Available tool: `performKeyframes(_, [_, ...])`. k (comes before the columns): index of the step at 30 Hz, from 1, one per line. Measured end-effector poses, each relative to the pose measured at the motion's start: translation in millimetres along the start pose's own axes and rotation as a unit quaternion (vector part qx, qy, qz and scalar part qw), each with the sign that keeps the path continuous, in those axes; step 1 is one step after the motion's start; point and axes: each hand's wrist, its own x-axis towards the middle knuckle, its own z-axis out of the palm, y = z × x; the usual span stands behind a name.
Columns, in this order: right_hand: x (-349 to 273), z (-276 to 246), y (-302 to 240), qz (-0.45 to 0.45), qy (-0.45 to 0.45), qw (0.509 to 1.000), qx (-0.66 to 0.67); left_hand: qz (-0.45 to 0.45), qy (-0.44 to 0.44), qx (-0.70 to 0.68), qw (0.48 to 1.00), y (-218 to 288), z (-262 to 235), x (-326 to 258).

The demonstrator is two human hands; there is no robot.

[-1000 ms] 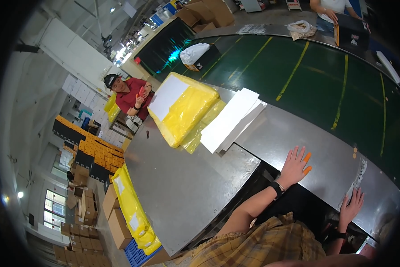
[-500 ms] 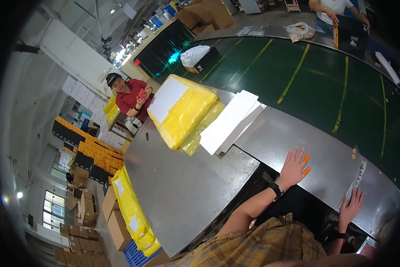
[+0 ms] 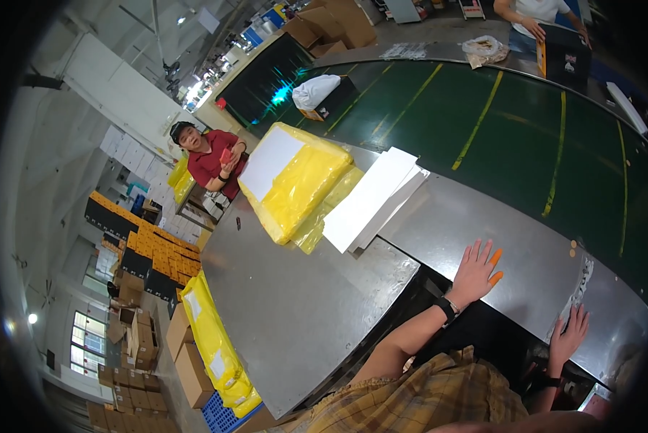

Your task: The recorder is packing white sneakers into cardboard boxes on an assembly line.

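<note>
My left hand (image 3: 475, 274) lies flat on the metal ledge (image 3: 511, 292) beside the conveyor, fingers spread, with orange covers on two of its digits. Further right, my right hand (image 3: 570, 333) rests on the same ledge near its edge, fingers stretched out and holding nothing. Up and left of my left hand is a stack of white paper sheets (image 3: 373, 202). Against that stack lies a pile of yellow plastic bags (image 3: 306, 187) with a white sheet (image 3: 272, 160) on top. Both sit on the metal table (image 3: 295, 303).
Beyond the ledge runs a green conveyor belt (image 3: 511, 137) with yellow stripes, carrying a black box with a white bag (image 3: 316, 92). A person in a red shirt (image 3: 212, 162) stands across the table. Another person handles a black box (image 3: 565, 58) at far right. Yellow packs (image 3: 219, 346) lie left.
Across the belt, the black box in the other person's hands has shifted slightly left and turned. The red-shirted person's head has lifted a little. My hands have stayed put.
</note>
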Motion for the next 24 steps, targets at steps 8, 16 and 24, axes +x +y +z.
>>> performKeyframes(8, [-0.6, 0.7, -1.3, 0.000, 0.003, 1.000, 0.000, -0.003, 0.003, -0.007, 1.000, -0.2, -0.8, -1.0])
performKeyframes(16, [-0.6, 2.2, -0.3, 0.006, 0.006, 1.000, 0.003, 0.010, 0.030, -0.017, 0.999, -1.6, 3.5, 0.2])
performKeyframes(24, [1.4, -1.6, -2.3, -0.002, 0.006, 1.000, 0.007, 0.003, 0.013, -0.006, 1.000, -0.7, 1.6, 0.3])
